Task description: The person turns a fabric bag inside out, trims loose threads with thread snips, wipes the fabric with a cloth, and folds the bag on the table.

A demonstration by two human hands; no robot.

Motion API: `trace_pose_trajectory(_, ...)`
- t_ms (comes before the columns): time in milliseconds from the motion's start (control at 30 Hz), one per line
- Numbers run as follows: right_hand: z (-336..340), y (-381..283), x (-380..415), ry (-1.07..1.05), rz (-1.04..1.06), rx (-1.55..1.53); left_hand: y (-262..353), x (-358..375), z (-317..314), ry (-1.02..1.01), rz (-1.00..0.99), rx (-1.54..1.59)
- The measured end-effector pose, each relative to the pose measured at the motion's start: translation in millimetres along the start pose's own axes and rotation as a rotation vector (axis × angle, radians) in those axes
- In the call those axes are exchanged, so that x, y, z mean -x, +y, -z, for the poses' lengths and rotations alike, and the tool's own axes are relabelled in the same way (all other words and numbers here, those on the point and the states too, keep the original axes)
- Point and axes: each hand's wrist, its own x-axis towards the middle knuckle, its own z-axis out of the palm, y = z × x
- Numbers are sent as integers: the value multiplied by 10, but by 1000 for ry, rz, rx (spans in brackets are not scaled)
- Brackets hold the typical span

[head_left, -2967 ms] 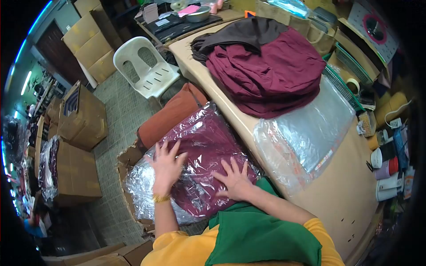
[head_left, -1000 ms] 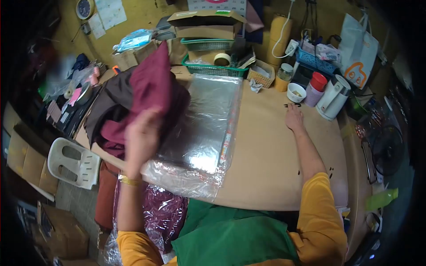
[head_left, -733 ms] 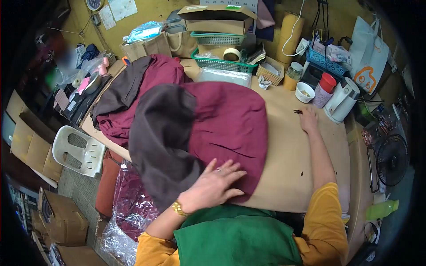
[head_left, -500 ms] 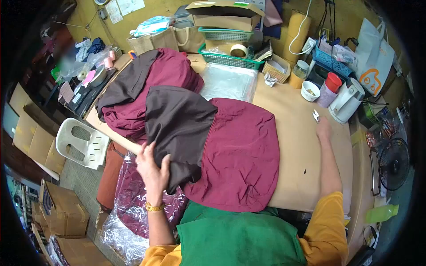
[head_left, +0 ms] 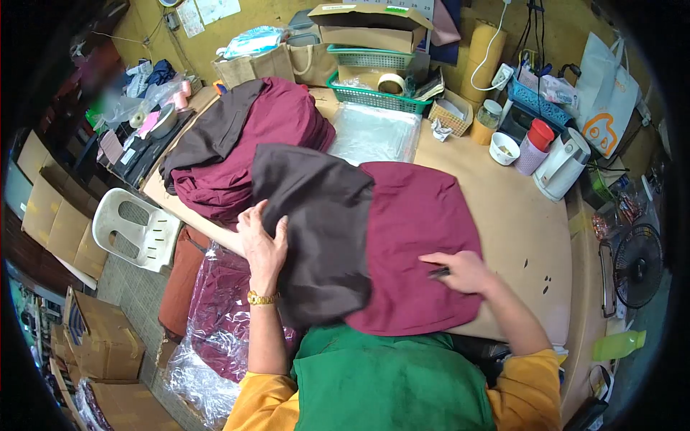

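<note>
A two-part cloth piece lies across the table before me, dark brown panel (head_left: 323,230) on the left and maroon panel (head_left: 410,215) on the right. My left hand (head_left: 262,244) rests at the brown panel's left edge, thumb and fingers apart. Above the maroon panel, my right hand (head_left: 463,273) has its index finger stretched out. The other fingers curl round small thread snips (head_left: 439,272), of which only a dark part shows. Behind my left hand sits a pile of maroon and brown cloth pieces (head_left: 287,118).
Clear plastic bags (head_left: 374,133) lie at the back, before green baskets (head_left: 381,97). A bowl (head_left: 504,148), a tumbler (head_left: 532,154) and a kettle (head_left: 563,165) stand back right. A white chair (head_left: 140,230) is left of the table; plastic-wrapped maroon cloth (head_left: 219,323) hangs below.
My right hand has come left from the table's right side to the maroon panel, taking the snips along. The cloth has shifted right and lies flatter; my left hand has moved slightly up and right.
</note>
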Motion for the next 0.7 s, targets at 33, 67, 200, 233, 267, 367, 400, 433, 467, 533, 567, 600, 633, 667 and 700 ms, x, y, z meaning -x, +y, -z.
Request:
trace_pose_trajectory(33,152,118,103,-60,-85,-74,6,26,-57,-18,-4,35)
trace_pose_trajectory(67,186,422,231,-23,-3,-170,-1,49,-138,-35,-9,71)
trace_pose_trajectory(200,729,732,597,-261,-283,-100,-5,91,-478,-174,65,229)
trace_pose_trajectory(233,776,704,612,-260,-294,-97,-3,63,-559,-266,108,233)
trace_pose_trajectory(267,810,650,623,-148,-333,40,10,26,-652,-273,104,246)
trace_pose_trajectory(367,834,392,496,113,-287,-32,207,-193,-814,-393,391,639)
trace_pose_trajectory(400,815,270,400,260,-182,-242,282,-249,-910,-389,465,814)
trace_pose_trajectory(433,799,141,292,287,-145,-302,326,-308,-1065,-324,472,824)
trace_pose_trajectory(467,774,1,170,313,-105,-365,351,-346,-1211,-257,479,831)
trace_pose_trajectory(533,733,-275,-112,386,26,-445,405,-412,-1350,-262,481,1049)
trace_pose_trajectory(567,694,-367,-268,441,74,-491,451,-434,-1380,-258,485,1269)
trace_pose_trajectory(600,657,-440,-434,497,124,-535,649,-429,-1219,-244,452,1349)
trace_pose_trajectory(633,642,-534,-593,537,143,-600,840,-392,-992,-279,340,1249)
trace_pose_trajectory(667,636,-618,-721,573,161,-666,1009,-297,-758,-312,233,1146)
trace_pose_trajectory(700,677,-686,-807,493,85,-724,1158,-155,-572,-332,129,1113)
